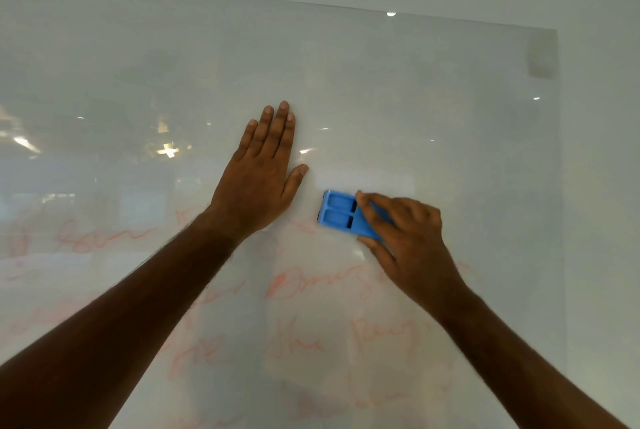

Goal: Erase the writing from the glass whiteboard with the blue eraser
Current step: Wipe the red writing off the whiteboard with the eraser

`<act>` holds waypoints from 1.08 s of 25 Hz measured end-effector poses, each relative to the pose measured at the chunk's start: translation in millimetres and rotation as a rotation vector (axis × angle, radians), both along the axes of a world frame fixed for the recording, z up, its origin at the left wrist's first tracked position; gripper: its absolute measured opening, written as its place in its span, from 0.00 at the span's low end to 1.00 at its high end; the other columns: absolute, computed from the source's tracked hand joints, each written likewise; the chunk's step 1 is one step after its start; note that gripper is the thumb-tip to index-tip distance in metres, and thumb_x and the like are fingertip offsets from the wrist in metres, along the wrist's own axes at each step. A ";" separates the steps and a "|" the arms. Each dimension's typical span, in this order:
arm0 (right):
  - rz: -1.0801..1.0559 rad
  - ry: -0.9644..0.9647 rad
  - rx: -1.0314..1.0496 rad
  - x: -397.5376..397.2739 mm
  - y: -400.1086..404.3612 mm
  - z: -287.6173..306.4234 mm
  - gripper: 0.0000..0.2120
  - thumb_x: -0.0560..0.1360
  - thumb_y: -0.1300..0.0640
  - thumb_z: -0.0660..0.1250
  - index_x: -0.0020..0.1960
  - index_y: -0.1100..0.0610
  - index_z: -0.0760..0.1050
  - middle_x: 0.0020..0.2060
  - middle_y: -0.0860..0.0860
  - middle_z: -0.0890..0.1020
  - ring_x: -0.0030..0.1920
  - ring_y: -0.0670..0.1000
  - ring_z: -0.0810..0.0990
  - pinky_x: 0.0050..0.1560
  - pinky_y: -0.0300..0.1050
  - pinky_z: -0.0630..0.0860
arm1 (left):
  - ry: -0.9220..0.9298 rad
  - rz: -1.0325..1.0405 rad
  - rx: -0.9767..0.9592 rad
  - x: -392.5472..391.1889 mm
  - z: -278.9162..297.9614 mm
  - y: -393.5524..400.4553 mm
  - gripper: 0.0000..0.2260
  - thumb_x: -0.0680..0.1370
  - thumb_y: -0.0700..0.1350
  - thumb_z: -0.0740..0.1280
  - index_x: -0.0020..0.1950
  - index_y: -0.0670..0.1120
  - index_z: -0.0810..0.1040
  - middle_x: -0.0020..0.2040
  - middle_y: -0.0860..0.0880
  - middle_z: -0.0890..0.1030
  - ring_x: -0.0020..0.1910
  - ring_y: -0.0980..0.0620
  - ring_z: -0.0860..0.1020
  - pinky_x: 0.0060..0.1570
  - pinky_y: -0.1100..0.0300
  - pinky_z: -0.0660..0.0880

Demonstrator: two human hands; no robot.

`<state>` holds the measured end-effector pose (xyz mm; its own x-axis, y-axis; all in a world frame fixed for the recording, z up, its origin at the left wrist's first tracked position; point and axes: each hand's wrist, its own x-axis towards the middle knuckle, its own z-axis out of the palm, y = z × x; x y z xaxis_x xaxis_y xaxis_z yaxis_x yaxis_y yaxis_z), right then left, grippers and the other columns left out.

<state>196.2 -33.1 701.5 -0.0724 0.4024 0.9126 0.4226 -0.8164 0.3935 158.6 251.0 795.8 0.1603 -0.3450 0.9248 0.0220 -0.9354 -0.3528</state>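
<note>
The glass whiteboard [381,82] fills the view. Its upper half is bare, and faint red writing [304,285] runs in several lines across the lower half. My left hand [259,172] lies flat on the glass near the middle, fingers spread and pointing up, holding nothing. My right hand [408,238] grips the blue eraser [337,215] and presses it against the glass just right of my left thumb, at the top line of the writing. My fingers cover the eraser's right end.
The board's top edge [311,3] slants across the top and its right edge [559,186] runs down the right side, with plain wall beyond. A metal mount [541,54] sits in the board's top right corner. Room lights reflect in the glass at left.
</note>
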 end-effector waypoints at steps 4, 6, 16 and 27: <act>-0.080 -0.112 -0.126 -1.1 -23.9 -27.8 0.26 0.82 0.45 0.61 0.77 0.54 0.69 0.68 0.52 0.77 0.57 0.58 0.79 0.55 0.58 0.75 | 0.013 0.015 0.006 -0.6 -0.9 2.5 0.34 0.89 0.58 0.48 0.89 0.37 0.50 0.90 0.39 0.49 0.89 0.40 0.48 0.88 0.45 0.48; -0.106 -0.127 -0.115 1.6 -41.4 -23.3 0.26 0.82 0.47 0.61 0.77 0.56 0.69 0.67 0.54 0.78 0.57 0.60 0.80 0.54 0.59 0.75 | 0.020 0.010 0.010 -1.0 -0.7 2.2 0.34 0.89 0.57 0.48 0.89 0.37 0.50 0.90 0.39 0.49 0.89 0.40 0.48 0.88 0.46 0.48; -0.087 -0.148 -0.015 -4.3 32.9 14.6 0.28 0.83 0.43 0.60 0.79 0.55 0.66 0.67 0.54 0.77 0.56 0.58 0.77 0.54 0.56 0.70 | 0.096 0.008 0.075 -13.5 7.2 13.9 0.34 0.88 0.59 0.47 0.89 0.39 0.49 0.90 0.41 0.49 0.89 0.42 0.48 0.87 0.49 0.45; -0.123 -0.198 -0.093 -2.6 8.2 8.7 0.27 0.84 0.43 0.58 0.78 0.56 0.67 0.66 0.54 0.78 0.54 0.60 0.80 0.51 0.57 0.73 | 0.028 0.045 -0.072 -36.0 33.3 89.4 0.35 0.88 0.60 0.49 0.89 0.38 0.49 0.90 0.39 0.49 0.89 0.39 0.48 0.86 0.48 0.44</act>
